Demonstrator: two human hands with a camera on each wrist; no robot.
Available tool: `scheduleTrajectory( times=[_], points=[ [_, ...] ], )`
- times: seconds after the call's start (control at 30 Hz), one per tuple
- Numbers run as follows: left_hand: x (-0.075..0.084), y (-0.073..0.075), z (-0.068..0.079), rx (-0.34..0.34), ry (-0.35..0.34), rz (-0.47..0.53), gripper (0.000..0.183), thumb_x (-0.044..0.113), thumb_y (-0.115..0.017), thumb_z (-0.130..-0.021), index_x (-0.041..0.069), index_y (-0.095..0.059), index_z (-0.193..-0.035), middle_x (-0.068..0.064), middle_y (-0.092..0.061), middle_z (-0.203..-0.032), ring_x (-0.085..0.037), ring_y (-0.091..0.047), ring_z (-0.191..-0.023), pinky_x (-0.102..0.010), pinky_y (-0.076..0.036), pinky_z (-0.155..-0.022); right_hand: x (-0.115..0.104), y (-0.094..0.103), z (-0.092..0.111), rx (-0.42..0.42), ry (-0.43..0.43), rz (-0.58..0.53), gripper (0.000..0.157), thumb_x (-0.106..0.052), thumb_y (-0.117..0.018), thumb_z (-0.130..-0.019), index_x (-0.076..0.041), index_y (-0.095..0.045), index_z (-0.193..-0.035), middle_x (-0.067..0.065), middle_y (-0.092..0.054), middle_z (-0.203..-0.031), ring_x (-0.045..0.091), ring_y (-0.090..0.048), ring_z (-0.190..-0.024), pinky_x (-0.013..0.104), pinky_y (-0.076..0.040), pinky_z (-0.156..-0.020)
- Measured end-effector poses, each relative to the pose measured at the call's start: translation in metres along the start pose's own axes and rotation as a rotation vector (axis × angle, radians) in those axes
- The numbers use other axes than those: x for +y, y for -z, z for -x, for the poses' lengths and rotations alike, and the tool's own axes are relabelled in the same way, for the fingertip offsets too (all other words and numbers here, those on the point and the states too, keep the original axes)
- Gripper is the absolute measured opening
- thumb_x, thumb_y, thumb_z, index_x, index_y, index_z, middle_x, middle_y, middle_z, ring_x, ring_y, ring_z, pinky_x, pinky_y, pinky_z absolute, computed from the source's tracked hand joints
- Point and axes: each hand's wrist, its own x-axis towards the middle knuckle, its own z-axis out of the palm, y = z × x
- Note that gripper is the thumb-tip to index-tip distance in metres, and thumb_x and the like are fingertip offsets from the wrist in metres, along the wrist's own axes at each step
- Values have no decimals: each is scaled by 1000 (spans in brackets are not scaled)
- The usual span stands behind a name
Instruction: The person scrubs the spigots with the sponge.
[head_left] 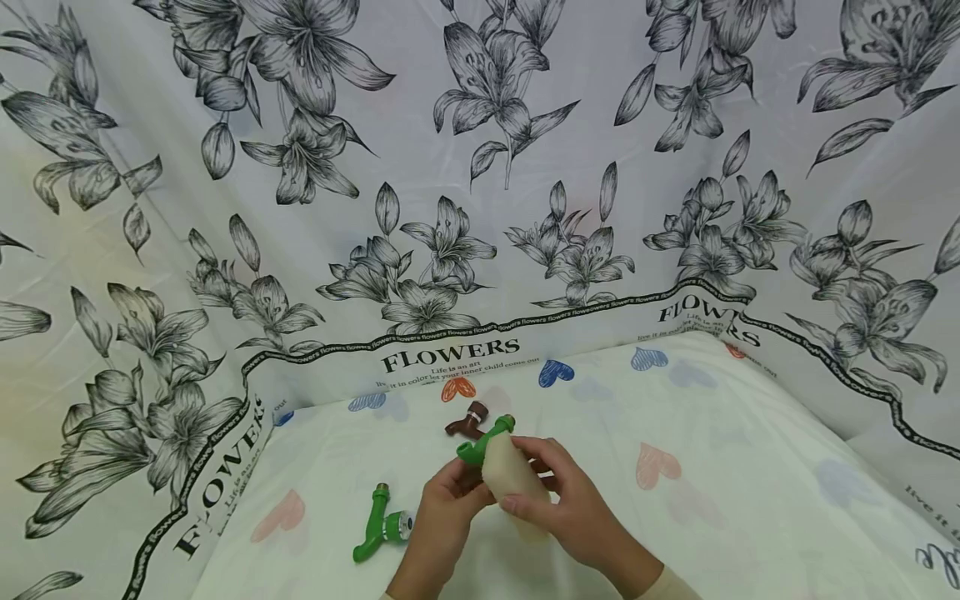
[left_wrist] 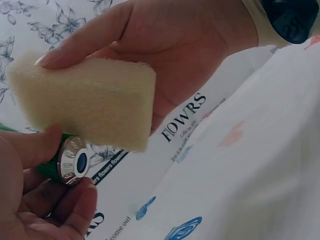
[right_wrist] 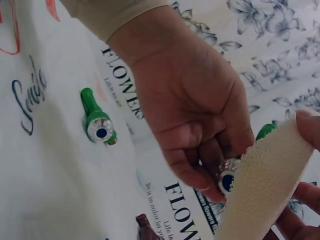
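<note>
A green plastic tap [head_left: 478, 450] is held in my left hand [head_left: 444, 508], its thumb and fingers pinching it near the round silver handle [left_wrist: 74, 161]. My right hand [head_left: 573, 500] grips a cream-coloured sponge block [head_left: 512, 475], thumb on one side and fingers on the other. In the head view the sponge overlaps the tap and hides part of its body. From the right wrist, the sponge's porous face [right_wrist: 265, 185] covers much of the held tap.
A second green tap [head_left: 377, 527] with a clear handle lies on the heart-patterned sheet [head_left: 600, 425], left of my hands. Beyond them lies a brown tap [head_left: 470, 418]. White cloth printed with flowers [head_left: 495, 83] hangs around the back and sides.
</note>
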Motion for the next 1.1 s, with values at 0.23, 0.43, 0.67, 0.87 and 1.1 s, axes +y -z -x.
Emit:
scheduleTrajectory(
  times=[0.23, 0.43, 0.67, 0.87, 1.1],
  points=[
    [5, 2, 1, 107, -27, 2, 53, 19, -79, -80, 10, -57, -128, -12, -60, -122, -27, -58, -111, -35, -51, -89, 4, -3, 6, -26, 39, -8, 56, -34, -73, -85, -32, -49, -135, -5, -53, -122, 24, -53, -104, 36, -51, -83],
    [9, 1, 4, 102, -39, -15, 52, 21, -81, -77, 10, -60, -124, -14, -59, -120, -28, -59, -108, -36, -52, -88, 5, -1, 0, 5, -39, 16, 55, -44, -73, -83, -38, -49, -132, -7, -53, -121, 19, -53, -105, 39, -50, -84],
    [12, -1, 9, -15, -41, 4, 47, 21, -78, -81, 9, -60, -124, -15, -60, -119, -31, -59, -108, -38, -51, -90, 14, 10, -6, 10, -77, -30, 50, -35, -68, -89, -26, -49, -135, 1, -53, -119, 24, -54, -103, 37, -50, -84],
    [14, 2, 10, -66, -34, 6, 47, 20, -75, -84, 10, -59, -127, -15, -60, -120, -31, -58, -109, -39, -50, -91, 15, 11, -9, -17, -154, -75, 51, -31, -67, -90, -18, -49, -136, 6, -54, -117, 28, -52, -105, 36, -51, -81],
    [12, 5, 9, -105, -6, 13, 45, 18, -73, -85, 8, -60, -127, -17, -58, -122, -32, -57, -111, -40, -50, -91, 15, 11, -8, -31, -152, -93, 49, -34, -68, -90, -22, -51, -134, 6, -55, -116, 27, -51, -107, 37, -50, -84]
  ],
)
